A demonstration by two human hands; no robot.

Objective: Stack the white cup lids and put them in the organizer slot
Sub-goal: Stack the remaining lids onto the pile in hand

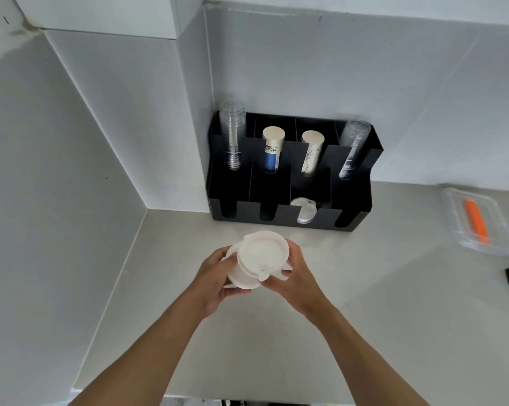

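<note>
Both hands meet above the middle of the worktop [364,288], holding white lids [257,259] between them. The left hand [215,276] cups the lower lids from the left and beneath, fingers curled under. The right hand [294,273] grips the upper lid by its right rim, thumb on its near edge. The upper lid sits askew on the ones below, shifted toward the far right, so the stack is not flush. How many lids there are I cannot tell.

Past the hands, the black organizer [279,221] stands in the worktop's far left corner against the wall. Its third front slot from the left holds another lid [303,210] on edge; the other front slots look dark. The back row holds clear cups [232,136] at left, two paper cup stacks [272,149] [311,152] in the middle, and more clear cups [352,148] at right.

Near the right edge lies a clear tray [452,209] with an orange item [477,222] inside.
</note>
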